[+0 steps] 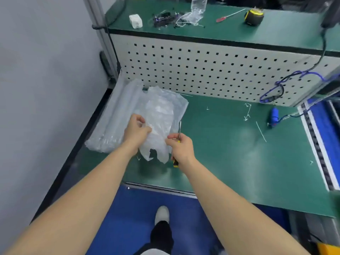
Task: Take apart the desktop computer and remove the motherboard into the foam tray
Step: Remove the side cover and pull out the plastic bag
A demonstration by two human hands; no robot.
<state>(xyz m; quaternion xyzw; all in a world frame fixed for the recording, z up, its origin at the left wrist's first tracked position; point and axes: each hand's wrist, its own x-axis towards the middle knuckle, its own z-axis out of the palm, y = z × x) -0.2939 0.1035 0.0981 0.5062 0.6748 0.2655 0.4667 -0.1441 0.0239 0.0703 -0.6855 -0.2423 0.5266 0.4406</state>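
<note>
1. Head view: the left hand (137, 129) pinches a crumpled clear plastic bag (161, 111) near the left edge of the green desk (230, 153).
2. The right hand (181, 149) is curled round a yellow-and-black screwdriver (175, 162), its shaft pointing away from the person. The fingertips also nip the bag's near side.
3. Air-cushion wrap (114, 116) lies along the desk's left edge, touching the bag.
4. On the upper shelf (276, 30) a red screwdriver (230, 15) lies near a tape measure (253, 16).

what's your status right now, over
Left hand pinching plastic bag. Right hand gripping screwdriver, also pinching bag. No computer, motherboard or foam tray in view. Bubble wrap beside bag.
</note>
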